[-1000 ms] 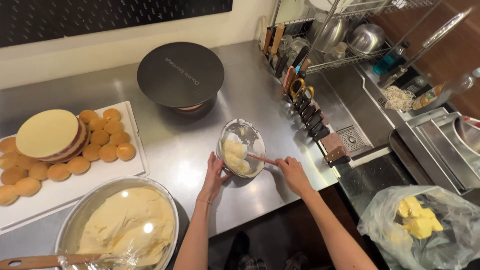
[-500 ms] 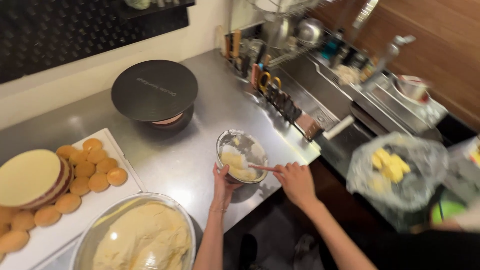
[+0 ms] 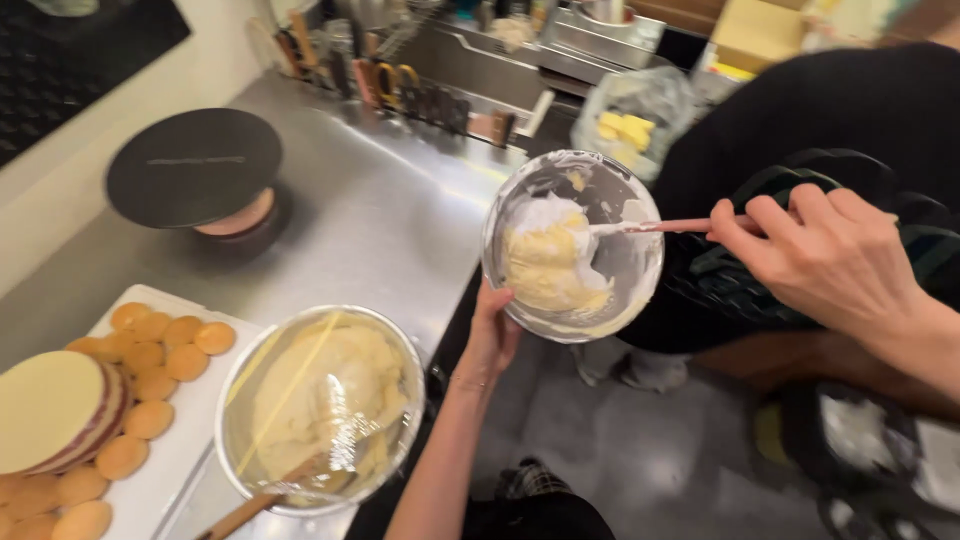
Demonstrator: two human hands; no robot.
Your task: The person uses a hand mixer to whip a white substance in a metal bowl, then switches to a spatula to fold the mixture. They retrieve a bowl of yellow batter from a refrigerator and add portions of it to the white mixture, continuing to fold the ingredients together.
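Left hand (image 3: 492,335) cupped beneath the small steel bowl (image 3: 573,245), fingers hidden under its base, bearing it just off the edge of the steel table (image 3: 385,215). Right hand (image 3: 825,255) to the right of that bowl, fingers pinched narrow around the handle of a spatula (image 3: 650,226), blade reaching leftward from them into the bowl. Inside, white and pale yellow cream, piled on the side away from the right fingers. Down and left of the left fingers, a larger steel bowl (image 3: 320,410) of pale cream standing on the table, a wooden handle (image 3: 250,512) poking out. Farther left, a white tray (image 3: 180,450) with round golden biscuits (image 3: 150,355) and a layered cake (image 3: 55,410). Beyond, a black turntable (image 3: 195,165). Above the right fingers, a clear bag (image 3: 630,115) holding yellow pieces.
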